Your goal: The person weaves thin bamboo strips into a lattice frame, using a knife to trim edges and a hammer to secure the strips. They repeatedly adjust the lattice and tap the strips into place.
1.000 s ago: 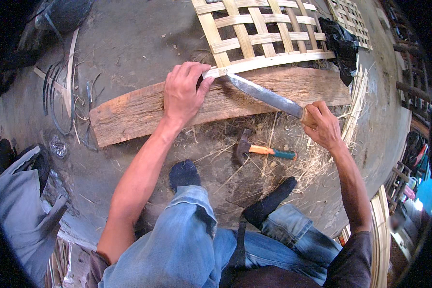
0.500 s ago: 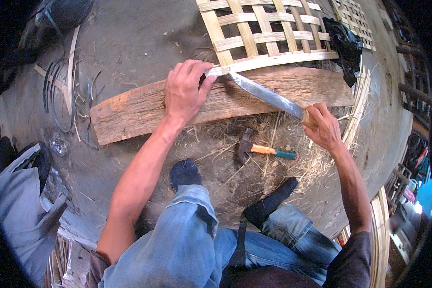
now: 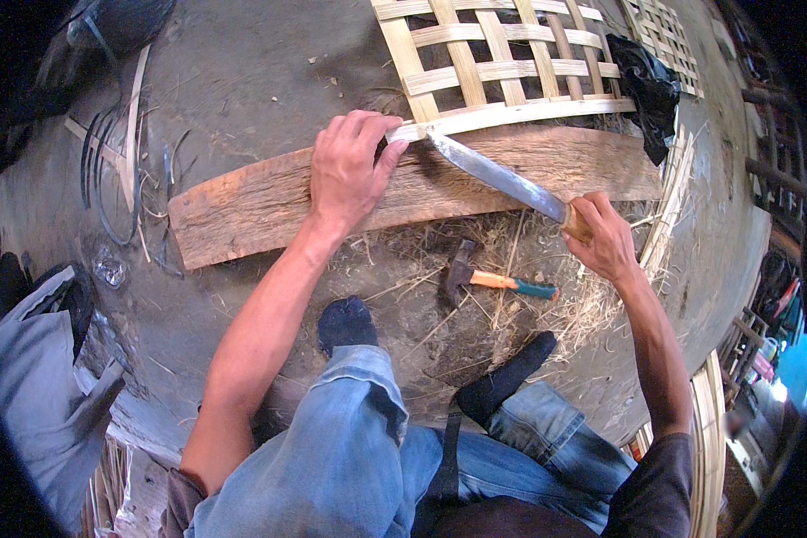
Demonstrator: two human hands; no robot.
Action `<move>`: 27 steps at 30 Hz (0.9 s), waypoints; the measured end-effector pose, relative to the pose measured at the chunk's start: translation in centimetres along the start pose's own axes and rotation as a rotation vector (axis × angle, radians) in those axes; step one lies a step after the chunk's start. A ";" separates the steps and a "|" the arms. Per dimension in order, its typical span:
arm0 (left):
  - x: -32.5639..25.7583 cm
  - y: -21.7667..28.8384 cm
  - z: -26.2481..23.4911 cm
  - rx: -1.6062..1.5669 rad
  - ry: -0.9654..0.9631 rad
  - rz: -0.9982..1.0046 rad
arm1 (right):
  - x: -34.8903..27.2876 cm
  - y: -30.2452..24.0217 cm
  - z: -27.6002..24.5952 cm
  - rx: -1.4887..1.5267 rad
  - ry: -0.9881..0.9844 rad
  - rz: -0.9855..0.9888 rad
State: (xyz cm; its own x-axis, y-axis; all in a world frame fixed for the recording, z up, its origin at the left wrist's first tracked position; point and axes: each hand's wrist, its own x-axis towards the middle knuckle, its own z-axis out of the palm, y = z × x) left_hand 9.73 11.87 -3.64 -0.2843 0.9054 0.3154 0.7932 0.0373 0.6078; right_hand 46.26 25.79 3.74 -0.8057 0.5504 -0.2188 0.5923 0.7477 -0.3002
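While the head view looks straight down past the person's knees, the left hand (image 3: 348, 170) presses flat, fingers curled over the end of a pale bamboo strip (image 3: 511, 114) that forms the near edge of a woven lattice panel (image 3: 502, 54). The strip lies along the far side of a weathered wooden plank (image 3: 269, 202) on the ground. The right hand (image 3: 601, 238) is closed around the handle of a long knife (image 3: 502, 175), whose blade tip meets the strip just beside the left fingertips.

The blade sits very close to those fingers, so a slip along the smooth bamboo could likely carry the edge into them. If the strip splits unevenly, the knife may jump. A hammer (image 3: 493, 280) lies near the feet among dry shavings, untouched, well apart from both hands.
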 end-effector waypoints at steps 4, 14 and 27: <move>0.0 0.0 -0.1 -0.017 -0.037 -0.032 | -0.1 0.0 0.0 0.020 -0.009 0.006; 0.0 0.0 0.0 -0.012 -0.023 -0.031 | -0.2 -0.1 -0.1 0.010 -0.038 0.050; 0.1 0.0 -0.1 -0.021 -0.029 -0.021 | 0.2 -0.5 0.1 0.277 -0.281 0.223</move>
State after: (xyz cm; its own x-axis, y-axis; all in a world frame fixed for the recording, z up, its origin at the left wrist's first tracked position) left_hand 9.71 11.90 -3.54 -0.2847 0.9165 0.2810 0.7754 0.0478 0.6296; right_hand 45.83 25.49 3.75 -0.6505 0.5354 -0.5386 0.7593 0.4739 -0.4460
